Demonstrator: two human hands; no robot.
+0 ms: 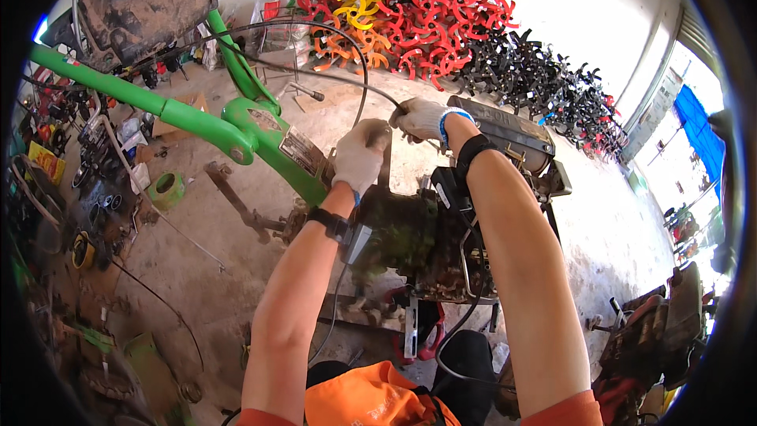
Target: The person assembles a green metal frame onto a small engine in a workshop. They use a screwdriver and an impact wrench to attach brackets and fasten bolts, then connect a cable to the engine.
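Both my hands wear whitish knit gloves and reach over a dirty machine with a dark engine block [453, 260]. Pinched in my right hand [426, 120] is a black cable [339, 77] that runs in from the upper left. My left hand [360, 156] is closed beside a flat metal bracket [385, 167], its fingertips turned away from view. What it holds, if anything, cannot be made out. A second black cable [365, 71] loops down behind that hand. Just right of my right hand lies a dark cylindrical housing [509, 136] on the machine.
A green tubular frame [142, 99] crosses the left side, carrying a muddy panel [146, 8]. Red curved blades [438, 16] and black ones [528, 71] are heaped by the wall. Loose parts litter the floor at left, including a green ring [166, 189]. Another dirty machine [658, 323] stands at right.
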